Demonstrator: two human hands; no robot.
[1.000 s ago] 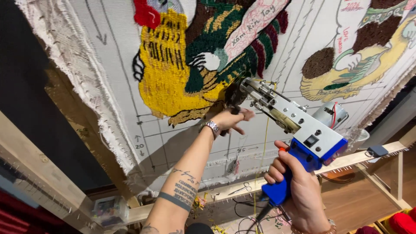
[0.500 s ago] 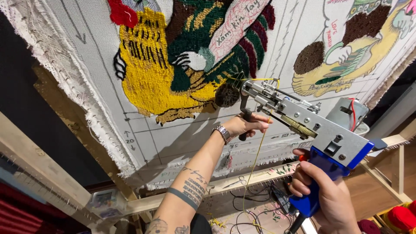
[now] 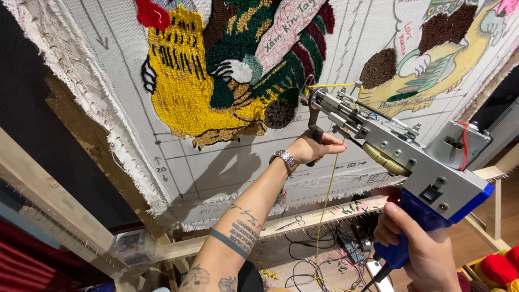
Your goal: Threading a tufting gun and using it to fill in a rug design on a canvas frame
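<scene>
Person is standing close under a stretched grey tufting cloth (image 3: 227,162), holding a tufting gun (image 3: 389,146) up against it with both hands. The right hand (image 3: 419,246) is clenching the gun's blue pistol grip (image 3: 403,246) low at the right, fingers wrapping fully around it. The left hand (image 3: 309,150) is reaching up, arm extended, and closing on the black front handle (image 3: 313,130) just behind the gun's nose; a metal wristwatch (image 3: 284,159) is sitting on that wrist, and dark tattoos are showing along the forearm. The gun is lying tilted, its metal body running from lower right up toward upper left, its tip (image 3: 309,89) pointing at the cloth beside a dark brown tufted patch (image 3: 279,112); whether the tip is actually touching the cloth I cannot tell. A strand of yellow yarn (image 3: 327,200) is hanging straight down from the gun's front section toward the floor. The cloth is carrying a large tufted rooster figure in yellow, green, dark red and brown (image 3: 216,81), and a second partly filled figure to the right (image 3: 432,59). The cloth is fixed to a wooden frame (image 3: 303,221), and a pair of scissors (image 3: 292,223) is resting on its lower bar. Tangled cables (image 3: 319,265) are lying on the floor below. Red yarn balls (image 3: 494,267) are sitting at the bottom right corner.
</scene>
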